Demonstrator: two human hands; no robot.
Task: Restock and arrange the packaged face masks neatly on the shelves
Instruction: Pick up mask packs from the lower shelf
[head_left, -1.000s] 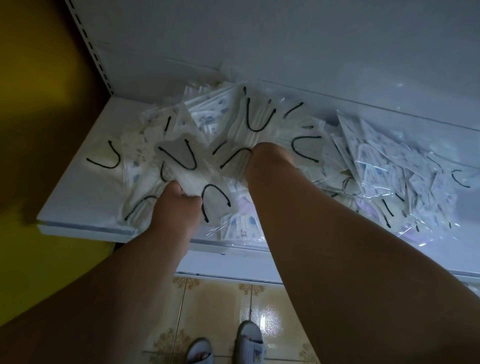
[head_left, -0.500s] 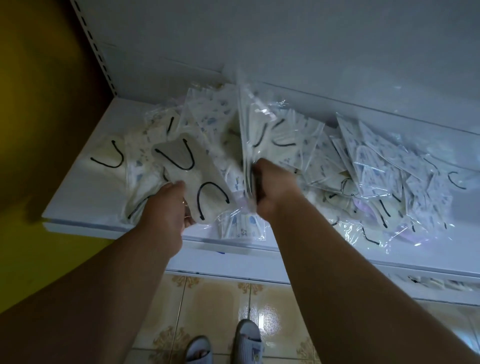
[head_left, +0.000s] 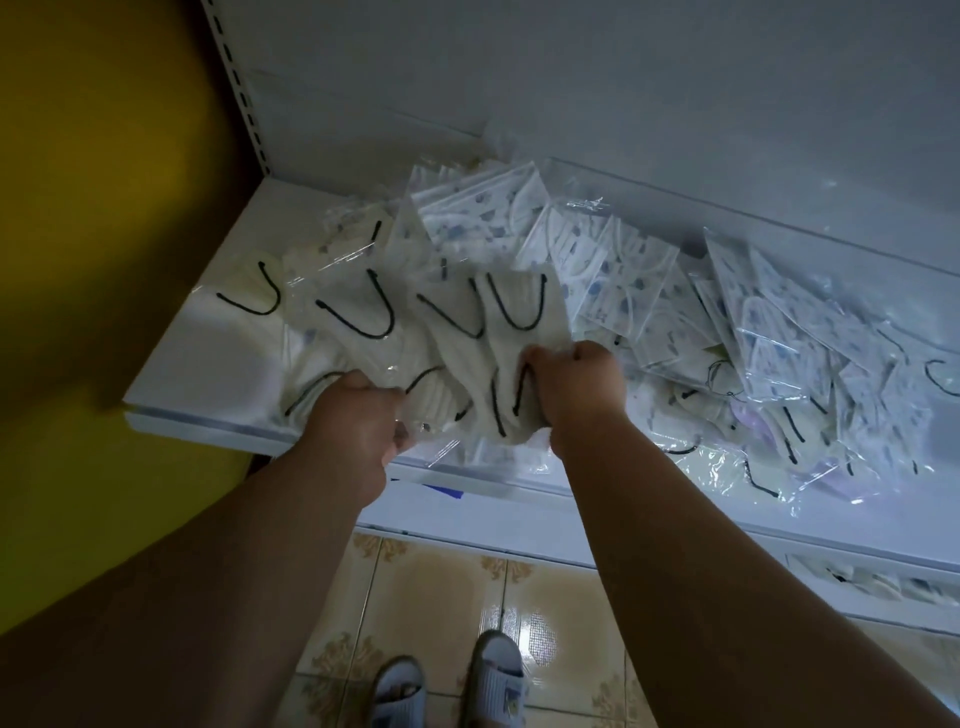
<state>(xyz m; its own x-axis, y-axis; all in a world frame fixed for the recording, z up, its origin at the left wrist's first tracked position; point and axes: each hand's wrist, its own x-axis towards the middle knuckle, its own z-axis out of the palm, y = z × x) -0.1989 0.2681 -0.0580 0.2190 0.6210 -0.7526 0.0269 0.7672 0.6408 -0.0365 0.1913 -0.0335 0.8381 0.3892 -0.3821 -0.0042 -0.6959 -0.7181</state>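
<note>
A white shelf (head_left: 208, 364) carries a loose heap of face masks in clear packets. White masks with black ear loops (head_left: 363, 317) lie at the left. Blue-patterned masks (head_left: 597, 260) fill the middle and right. My right hand (head_left: 576, 384) grips a small stack of black-loop mask packets (head_left: 519, 317) by the lower edge, laid flat over the pile. My left hand (head_left: 358, 421) grips the near edge of the black-loop packets beside it, at the shelf's front lip.
The white back panel (head_left: 571, 78) rises behind the shelf, with a slotted upright (head_left: 234, 83) at the left next to a yellow wall (head_left: 78, 156). A lower shelf (head_left: 872, 587) holds more packets at the right. Tiled floor (head_left: 441, 587) and my slippered feet (head_left: 447, 686) show below.
My right hand pulled a stack of packets out of the pile, stood it up on edge, then laid it flat with the black loops facing up. My left hand stayed at the front edge.
</note>
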